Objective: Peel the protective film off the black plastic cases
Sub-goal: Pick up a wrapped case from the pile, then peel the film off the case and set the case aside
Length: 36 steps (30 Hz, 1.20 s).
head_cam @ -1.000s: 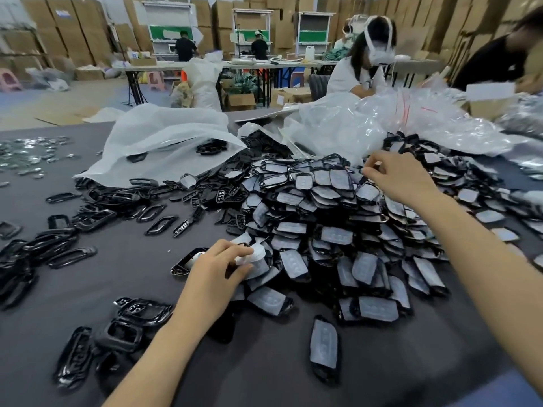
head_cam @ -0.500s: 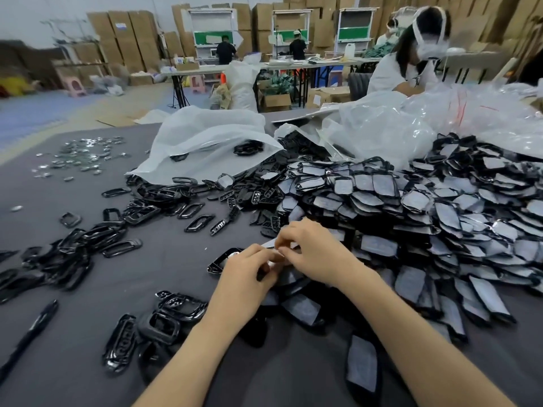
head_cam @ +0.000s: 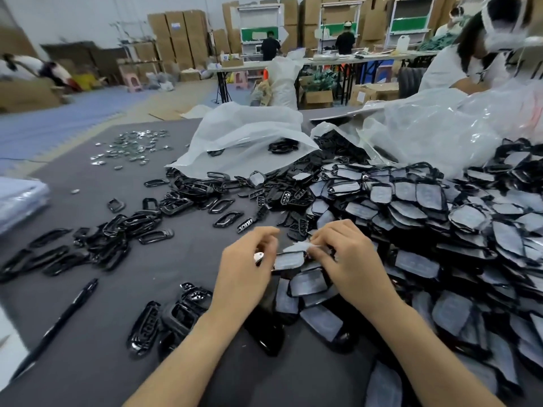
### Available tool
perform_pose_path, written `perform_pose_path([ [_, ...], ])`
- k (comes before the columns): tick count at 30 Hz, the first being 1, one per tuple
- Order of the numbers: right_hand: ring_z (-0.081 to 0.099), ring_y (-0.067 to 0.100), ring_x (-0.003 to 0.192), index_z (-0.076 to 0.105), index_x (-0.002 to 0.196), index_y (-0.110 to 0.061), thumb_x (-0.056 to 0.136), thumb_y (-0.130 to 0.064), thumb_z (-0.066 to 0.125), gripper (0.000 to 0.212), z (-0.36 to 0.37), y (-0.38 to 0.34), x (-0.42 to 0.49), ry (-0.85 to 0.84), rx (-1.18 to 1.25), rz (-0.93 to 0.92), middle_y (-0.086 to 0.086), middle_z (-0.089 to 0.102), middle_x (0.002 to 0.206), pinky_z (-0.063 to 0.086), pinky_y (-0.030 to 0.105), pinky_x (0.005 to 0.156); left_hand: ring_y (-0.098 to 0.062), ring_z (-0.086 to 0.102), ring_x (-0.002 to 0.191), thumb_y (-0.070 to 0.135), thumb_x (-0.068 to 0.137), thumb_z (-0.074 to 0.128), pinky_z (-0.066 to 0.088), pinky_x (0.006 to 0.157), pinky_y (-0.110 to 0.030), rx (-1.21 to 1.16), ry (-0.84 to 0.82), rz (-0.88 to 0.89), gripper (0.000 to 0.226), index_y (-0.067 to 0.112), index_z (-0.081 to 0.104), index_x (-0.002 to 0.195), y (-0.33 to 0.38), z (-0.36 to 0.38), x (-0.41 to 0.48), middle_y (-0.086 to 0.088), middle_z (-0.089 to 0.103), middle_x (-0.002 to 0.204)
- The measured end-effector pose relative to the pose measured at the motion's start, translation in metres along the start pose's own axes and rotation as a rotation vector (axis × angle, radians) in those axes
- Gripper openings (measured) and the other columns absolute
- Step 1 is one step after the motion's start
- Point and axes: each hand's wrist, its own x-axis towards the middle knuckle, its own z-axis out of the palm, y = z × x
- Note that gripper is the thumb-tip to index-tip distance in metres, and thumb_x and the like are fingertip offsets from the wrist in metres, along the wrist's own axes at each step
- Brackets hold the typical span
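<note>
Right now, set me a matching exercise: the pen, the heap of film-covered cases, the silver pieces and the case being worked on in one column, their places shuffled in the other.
Things:
1. pen
2. heap of film-covered cases
3. silver pieces
4. held case

Places:
A. gripped between the left hand and right hand
B. scattered far left on the table
C. lying alone near the left edge
D. piled on the right

Pairs: 1-C, 2-D, 3-B, 4-A
</note>
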Motion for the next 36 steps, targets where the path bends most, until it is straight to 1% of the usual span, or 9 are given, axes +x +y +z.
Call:
perform_pose_path([
  [5,0.051,0.016,0.081,0.055,0.07,-0.016,0.076,-0.01,0.078,0.025,-0.002,-0.001,-0.001,0.023,0.036,0.022,-0.002,0.059,0.076,0.041,0.022,0.074,-0.023,0.055,0.118,0.004,0.091,0.057,0.035,0.101,-0.026,0.308,-0.117,-0.184,0.037,0.01,0.057,0.127,-0.045,-0.007,0.055,-0.009,0.06,0.127],
  [10,0.055,0.018,0.078,0.044,0.07,-0.018,0.08,-0.014,0.076,0.033,-0.004,-0.006,-0.003,-0.014,0.101,0.043,-0.002,0.056,0.079,0.047,0.031,0.069,-0.034,0.048,0.125,0.005,0.092,0.048,0.039,0.104,-0.039,0.508,-0.432,-0.284,0.049,0.021,0.049,0.139,-0.067,0.0,0.102,-0.016,0.05,0.139],
  [14,0.049,0.013,0.064,0.057,0.082,-0.007,0.084,-0.011,0.07,0.013,-0.001,-0.008,-0.004,-0.055,0.116,-0.002,-0.008,0.048,0.076,0.047,0.035,0.062,-0.032,0.053,0.12,0.002,0.087,0.051,0.042,0.102,-0.04,0.644,-0.531,-0.269,0.039,0.023,0.068,0.115,-0.069,-0.003,0.121,-0.011,0.061,0.128],
  [18,0.043,0.01,0.059,0.052,0.072,-0.006,0.081,-0.001,0.064,0.016,0.0,-0.008,-0.004,-0.049,0.13,-0.005,-0.011,0.04,0.069,0.042,0.038,0.054,-0.031,0.054,0.112,0.014,0.084,0.054,0.047,0.096,-0.037,0.668,-0.605,-0.374,0.02,0.027,0.06,0.099,-0.062,-0.009,0.131,-0.016,0.059,0.12],
  [20,0.042,0.018,0.058,0.037,0.064,-0.017,0.078,0.001,0.062,0.034,0.0,-0.007,-0.003,-0.031,0.148,0.012,-0.007,0.039,0.065,0.04,0.04,0.053,-0.034,0.051,0.113,0.011,0.084,0.048,0.046,0.093,-0.036,0.698,-0.589,-0.388,0.024,0.018,0.058,0.105,-0.062,-0.009,0.13,-0.02,0.056,0.119],
  [22,0.039,0.013,0.058,0.028,0.063,-0.023,0.077,0.002,0.062,0.045,0.0,-0.007,-0.003,-0.015,0.159,0.004,-0.01,0.036,0.065,0.035,0.026,0.053,-0.036,0.052,0.112,0.003,0.085,0.047,0.047,0.092,-0.037,0.683,-0.531,-0.394,0.025,0.008,0.061,0.105,-0.063,-0.008,0.128,-0.022,0.058,0.118],
  [29,0.035,0.012,0.056,0.032,0.062,-0.02,0.081,-0.003,0.066,0.043,0.0,-0.008,-0.004,-0.021,0.133,0.0,-0.012,0.032,0.065,0.033,0.027,0.053,-0.035,0.063,0.088,0.002,0.085,0.047,0.049,0.08,-0.035,0.369,-0.201,-0.465,0.027,-0.006,0.073,0.085,-0.056,0.002,0.127,-0.023,0.07,0.087],
  [32,0.033,0.011,0.056,0.032,0.062,-0.019,0.081,-0.014,0.072,0.045,0.0,-0.009,-0.005,-0.032,0.107,-0.003,-0.011,0.031,0.064,0.035,0.03,0.053,-0.026,0.055,0.066,0.022,0.087,0.06,0.044,0.068,-0.031,0.423,-0.293,-0.403,0.027,0.008,0.069,0.066,-0.047,0.013,0.122,-0.007,0.059,0.059],
  [36,0.034,0.013,0.068,0.028,0.06,-0.022,0.074,-0.039,0.078,0.054,0.0,-0.008,-0.006,-0.034,0.085,-0.007,-0.012,0.032,0.061,0.037,0.026,0.059,-0.024,0.06,0.093,0.028,0.086,0.069,0.039,0.091,-0.041,0.605,-0.333,-0.311,0.008,0.024,0.069,0.079,-0.046,0.025,0.114,0.002,0.068,0.086],
])
